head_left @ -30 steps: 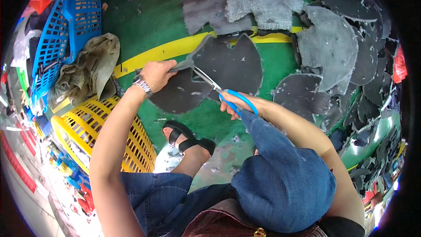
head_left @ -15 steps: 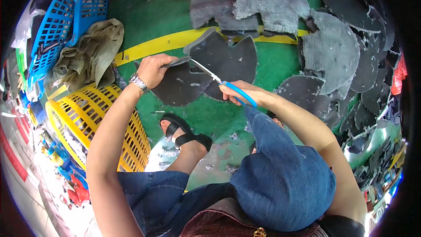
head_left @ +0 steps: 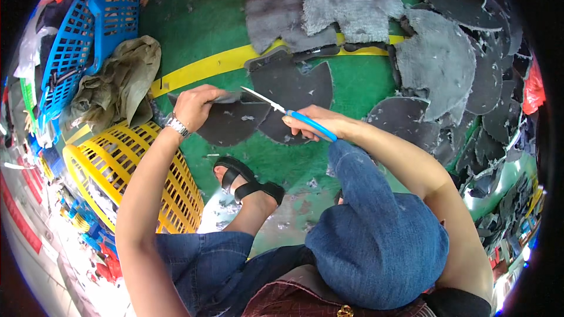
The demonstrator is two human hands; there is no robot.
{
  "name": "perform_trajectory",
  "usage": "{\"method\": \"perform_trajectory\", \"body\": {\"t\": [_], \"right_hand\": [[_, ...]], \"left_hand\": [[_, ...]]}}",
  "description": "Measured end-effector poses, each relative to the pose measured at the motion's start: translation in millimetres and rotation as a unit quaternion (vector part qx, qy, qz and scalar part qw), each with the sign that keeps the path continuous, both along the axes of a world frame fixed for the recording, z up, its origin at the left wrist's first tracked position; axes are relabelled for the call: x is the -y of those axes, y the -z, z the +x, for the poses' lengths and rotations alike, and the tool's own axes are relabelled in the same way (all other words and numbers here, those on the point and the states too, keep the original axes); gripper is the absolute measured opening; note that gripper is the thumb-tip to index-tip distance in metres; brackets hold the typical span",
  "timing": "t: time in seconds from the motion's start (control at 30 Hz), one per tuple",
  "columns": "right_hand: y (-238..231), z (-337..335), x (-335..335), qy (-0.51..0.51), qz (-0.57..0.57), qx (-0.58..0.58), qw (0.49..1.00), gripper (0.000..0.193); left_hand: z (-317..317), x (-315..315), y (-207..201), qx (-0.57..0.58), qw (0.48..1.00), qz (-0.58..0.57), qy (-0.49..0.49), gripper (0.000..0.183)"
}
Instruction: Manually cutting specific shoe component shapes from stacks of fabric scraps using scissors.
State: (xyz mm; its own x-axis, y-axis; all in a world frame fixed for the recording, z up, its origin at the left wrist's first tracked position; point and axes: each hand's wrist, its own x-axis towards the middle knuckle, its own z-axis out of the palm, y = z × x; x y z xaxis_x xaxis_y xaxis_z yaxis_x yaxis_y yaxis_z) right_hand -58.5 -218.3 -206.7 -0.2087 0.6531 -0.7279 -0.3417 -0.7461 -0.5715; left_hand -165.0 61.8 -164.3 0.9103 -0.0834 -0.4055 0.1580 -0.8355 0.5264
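My left hand [head_left: 197, 108], with a silver watch at the wrist, is closed around the edge of a small dark grey fabric piece [head_left: 230, 97]. In my right hand [head_left: 317, 120] is a pair of scissors [head_left: 265, 99] with blue handles, its pale blade pointing left across the end of that piece. Whether the blades touch the fabric is unclear. Below my hands, on the floor, lie a dark cut panel [head_left: 294, 85] with a notched top edge and another dark panel [head_left: 232, 126], partly overlapping.
A yellow basket [head_left: 138, 173] stands beside my left forearm. Behind it are a crumpled olive cloth [head_left: 120, 76] and a blue basket [head_left: 114, 12]. Grey fuzzy pieces [head_left: 352, 3] lie ahead, and several dark panels [head_left: 405, 120] pile up at right. My denim-clad knee [head_left: 379, 246] rises beside my right arm.
The whole view has shifted slightly. My left hand, still gripping the fabric piece, sits a little farther left and lower; the scissors have moved slightly left with it.
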Motion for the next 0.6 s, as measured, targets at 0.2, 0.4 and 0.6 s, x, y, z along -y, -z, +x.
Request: {"method": "perform_trajectory", "body": {"t": [0.2, 0.4, 0.6], "right_hand": [[9.6, -4.4, 43.9, 0.079, -0.024, 0.185, 0.979, 0.077], [1.9, 11.0, 30.3, 0.029, -0.138, 0.209, 0.968, 0.084], [-19.8, 18.2, 10.4, -0.017, -0.167, 0.358, 0.918, 0.075]], "left_hand": [[37.7, 33.5, -54.1, -0.286, 0.934, -0.138, 0.165, 0.024], [63.4, 65.8, 36.1, 0.091, 0.992, 0.002, 0.082, 0.018], [56.5, 77.7, 52.8, 0.044, 0.999, 0.008, -0.006, 0.02]]}}
